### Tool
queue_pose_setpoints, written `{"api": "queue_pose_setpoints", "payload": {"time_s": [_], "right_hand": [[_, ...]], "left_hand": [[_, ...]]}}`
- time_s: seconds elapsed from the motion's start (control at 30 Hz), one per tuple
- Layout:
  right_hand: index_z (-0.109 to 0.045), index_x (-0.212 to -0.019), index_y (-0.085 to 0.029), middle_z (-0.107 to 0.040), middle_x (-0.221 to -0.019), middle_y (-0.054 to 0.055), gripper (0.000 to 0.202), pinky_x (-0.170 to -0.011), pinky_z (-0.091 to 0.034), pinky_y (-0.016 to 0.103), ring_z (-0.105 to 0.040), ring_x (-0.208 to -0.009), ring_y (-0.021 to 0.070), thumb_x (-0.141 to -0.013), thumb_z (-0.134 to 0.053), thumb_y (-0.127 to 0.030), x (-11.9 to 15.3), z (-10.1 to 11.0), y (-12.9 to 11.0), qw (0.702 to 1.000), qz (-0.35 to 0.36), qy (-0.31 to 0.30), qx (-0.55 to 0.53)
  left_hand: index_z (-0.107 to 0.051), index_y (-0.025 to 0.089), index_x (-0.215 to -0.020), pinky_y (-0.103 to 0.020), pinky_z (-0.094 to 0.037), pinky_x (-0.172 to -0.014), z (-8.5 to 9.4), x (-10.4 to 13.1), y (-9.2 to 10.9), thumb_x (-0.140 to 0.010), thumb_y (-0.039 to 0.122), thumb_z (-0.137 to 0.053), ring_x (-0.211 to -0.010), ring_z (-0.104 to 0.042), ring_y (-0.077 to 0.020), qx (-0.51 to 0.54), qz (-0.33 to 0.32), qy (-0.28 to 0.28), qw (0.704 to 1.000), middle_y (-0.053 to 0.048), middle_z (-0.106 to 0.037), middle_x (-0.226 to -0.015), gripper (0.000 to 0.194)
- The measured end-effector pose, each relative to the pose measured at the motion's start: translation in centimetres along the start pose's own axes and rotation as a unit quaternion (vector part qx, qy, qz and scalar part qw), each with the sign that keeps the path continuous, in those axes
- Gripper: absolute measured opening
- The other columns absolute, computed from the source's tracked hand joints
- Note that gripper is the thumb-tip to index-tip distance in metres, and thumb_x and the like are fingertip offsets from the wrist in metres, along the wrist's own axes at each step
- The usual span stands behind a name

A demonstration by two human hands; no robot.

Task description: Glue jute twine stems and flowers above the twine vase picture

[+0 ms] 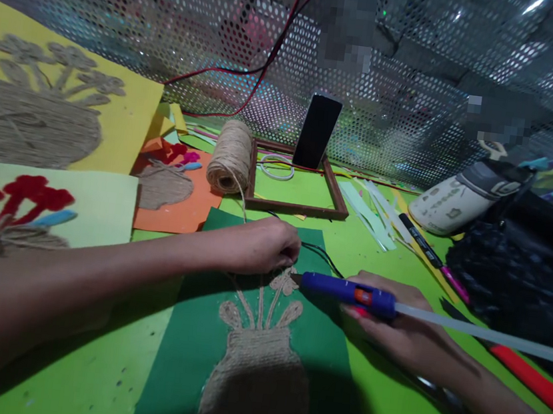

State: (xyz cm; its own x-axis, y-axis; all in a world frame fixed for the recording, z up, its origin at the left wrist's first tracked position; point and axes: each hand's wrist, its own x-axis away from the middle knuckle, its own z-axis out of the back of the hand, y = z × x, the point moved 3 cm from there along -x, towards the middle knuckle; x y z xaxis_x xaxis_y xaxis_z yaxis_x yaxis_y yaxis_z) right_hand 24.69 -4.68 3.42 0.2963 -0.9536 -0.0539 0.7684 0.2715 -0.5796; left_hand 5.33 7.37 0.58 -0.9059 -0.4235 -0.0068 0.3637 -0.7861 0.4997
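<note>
In my right hand (385,308) is a blue hot glue gun (346,292), a long clear glue stick (473,330) jutting from its back. Its nozzle meets a small twine flower (285,281) at the top of a stem. Over that flower my left hand (269,245) is closed in a pinch; what its fingertips hold is hidden, though twine runs near them. Beneath both hands lies a dark green sheet (177,356) bearing a twine vase (256,392) with stems and looped leaves.
A twine spool (231,154) stands behind, beside a brown frame (296,208) and an upright phone (317,131). Finished twine pictures on yellow card (131,115) and orange card (201,204) lie left. At right are a bottle (451,198), a marker (421,241) and a black bag (506,262).
</note>
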Motion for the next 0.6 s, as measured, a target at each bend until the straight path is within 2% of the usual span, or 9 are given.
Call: {"api": "queue_pose_setpoints", "payload": {"time_s": [0.23, 0.47, 0.6], "right_hand": [[-0.063, -0.089, -0.020, -0.064, -0.078, 0.002, 0.012, -0.061, -0.044, 0.028, -0.057, -0.068, 0.0161, -0.088, -0.059, -0.032, -0.17, 0.04, -0.25, 1.000, -0.005, -0.015, -0.007], [-0.061, -0.084, -0.021, -0.061, -0.072, 0.000, 0.015, -0.056, -0.040, 0.027, -0.052, -0.062, 0.0144, -0.089, -0.058, -0.034, -0.27, 0.01, -0.03, 0.999, -0.024, -0.027, -0.005], [-0.062, -0.089, -0.020, -0.062, -0.075, 0.001, 0.016, -0.059, -0.041, 0.026, -0.053, -0.065, 0.0146, -0.090, -0.058, -0.036, -0.25, -0.05, 0.07, 0.999, -0.026, -0.032, -0.017]], "left_hand": [[-0.069, 0.015, -0.085, -0.025, -0.039, -0.071, 0.03, -0.01, 0.08, -0.083, 0.013, -0.052, -0.079, -0.055, -0.0141, -0.010, 0.002, 0.002, 1.000, -0.006, -0.065, -0.087, 0.018], [-0.068, 0.015, -0.085, -0.025, -0.040, -0.071, 0.09, 0.09, 0.18, -0.083, 0.013, -0.054, -0.079, -0.056, -0.0144, -0.015, -0.006, 0.008, 1.000, -0.005, -0.064, -0.086, 0.014], [-0.068, 0.015, -0.084, -0.025, -0.040, -0.071, 0.10, 0.08, 0.21, -0.082, 0.011, -0.055, -0.079, -0.056, -0.0142, -0.015, -0.010, 0.013, 1.000, -0.004, -0.063, -0.085, 0.014]]}}
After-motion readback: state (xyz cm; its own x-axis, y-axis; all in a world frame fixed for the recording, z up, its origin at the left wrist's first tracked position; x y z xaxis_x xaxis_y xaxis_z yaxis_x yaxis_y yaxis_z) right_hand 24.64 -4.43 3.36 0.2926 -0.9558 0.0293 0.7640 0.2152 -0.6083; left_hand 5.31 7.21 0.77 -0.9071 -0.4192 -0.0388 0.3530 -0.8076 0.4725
